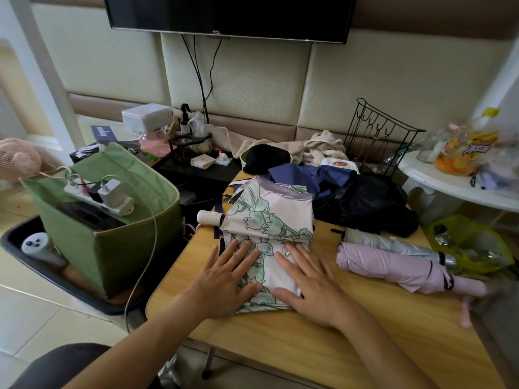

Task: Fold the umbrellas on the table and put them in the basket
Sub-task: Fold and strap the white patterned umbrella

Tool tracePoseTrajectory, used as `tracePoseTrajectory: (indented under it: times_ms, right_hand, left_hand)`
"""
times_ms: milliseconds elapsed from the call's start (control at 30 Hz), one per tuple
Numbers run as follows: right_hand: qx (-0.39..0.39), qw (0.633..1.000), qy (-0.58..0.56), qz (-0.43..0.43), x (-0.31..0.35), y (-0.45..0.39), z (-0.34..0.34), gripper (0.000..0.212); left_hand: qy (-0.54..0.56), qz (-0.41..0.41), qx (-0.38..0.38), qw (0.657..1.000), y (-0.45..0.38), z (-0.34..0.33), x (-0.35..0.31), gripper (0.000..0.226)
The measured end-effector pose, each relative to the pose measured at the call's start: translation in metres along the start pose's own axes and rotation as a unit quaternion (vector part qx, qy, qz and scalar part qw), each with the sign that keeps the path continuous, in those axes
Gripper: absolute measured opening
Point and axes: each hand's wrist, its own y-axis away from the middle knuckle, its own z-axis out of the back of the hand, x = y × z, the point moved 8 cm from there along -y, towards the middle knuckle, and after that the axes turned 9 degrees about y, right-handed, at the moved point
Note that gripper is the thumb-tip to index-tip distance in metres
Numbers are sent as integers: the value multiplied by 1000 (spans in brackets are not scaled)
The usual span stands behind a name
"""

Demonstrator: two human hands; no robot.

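- The TV (pixel 229 15) on the wall reads "TCL" on its lower edge; straight below it, on the table (pixel 309 341), lies the floral umbrella (pixel 269 220).
- A blue box (pixel 102 133) left of and beyond the floral umbrella carries white script too blurred to read; a yellow packet (pixel 474 147) on the white side table (pixel 438 178) to the right has purple lettering I cannot make out.
- The left hand (pixel 227 279) and right hand (pixel 309 282) lie flat on the near end of the floral umbrella, fingers straight and spread, pressing the cloth, grasping nothing.
- The umbrella's white handle (pixel 209 216) sticks out to its left.
- Right of it lie a pink umbrella (pixel 393 265) and a silver umbrella (pixel 393 242), side by side and touching.
- Behind it lie a blue umbrella (pixel 306 175) and a black umbrella (pixel 370 203), both loose.
- A yellow-green basket (pixel 474 237) sits at the table's right edge, holding the silver umbrella's far end.
- Left of the table stands a green bag (pixel 134 242) with a power strip (pixel 98 200) on top.
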Motion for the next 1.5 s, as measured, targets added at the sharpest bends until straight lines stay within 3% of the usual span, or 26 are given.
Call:
tracePoseTrajectory:
  times_ms: [133,200,300,333,367,467,600,667,733,800,867,967,1033,1100,1167,1267,1333,1400,1500]
  right_hand:
    - [-26,999,-21,-1,0,0,5,79]
    - [-112,990,-82,-9,-2,2,22,69]
    - [-298,936,-179,-47,-16,10,53,26]
    - [-329,920,-202,-67,-23,10,57,22]
    - [-334,908,-241,-76,-30,9,59,31]
    - [-250,862,-437,-57,-36,0,52,67]
    - [-237,782,-575,-27,-32,3,58,66]
    - [-252,762,-596,-26,-32,6,61,66]
    - [-254,762,-595,-21,-29,8,64,73]
    - [-233,789,-569,8,-23,10,66,75]
    - [-208,830,-516,35,-16,12,67,57]
    - [-193,856,-475,67,-10,21,68,27]
    - [-174,865,-465,78,-7,26,67,26]
    - [-165,865,-468,74,-8,29,66,24]
    - [-182,864,-467,57,-11,29,66,19]
    - [-194,858,-475,37,-15,28,60,21]
    - [-196,857,-476,29,-15,27,57,39]
    - [-206,859,-468,25,-15,27,58,47]
    - [-223,862,-455,22,-15,29,62,47]
  left_hand:
    - [2,10,0,1000,-1,0,0,99]
    - [8,13,1,1000,-1,0,0,98]
    - [7,16,5,1000,0,1,0,97]
    - [9,16,6,1000,0,1,0,96]
    - [12,16,6,1000,0,1,0,95]
    - [18,16,8,1000,1,0,0,91]
    - [16,26,26,999,1,-1,2,88]
    - [16,27,28,999,0,-1,2,87]
    - [21,33,35,999,0,-2,3,87]
    - [23,41,49,998,-1,-3,3,88]
    - [21,43,59,997,0,1,1,87]
    - [40,44,85,995,4,11,-3,92]
    - [78,39,111,990,8,14,-2,121]
    - [111,44,119,986,8,19,2,115]
    - [131,55,87,986,5,29,8,79]
    - [281,57,-73,955,6,62,9,31]
    - [387,103,-206,893,15,82,23,25]
    - [397,168,-320,844,28,97,38,19]
    - [411,105,-379,822,41,116,30,25]
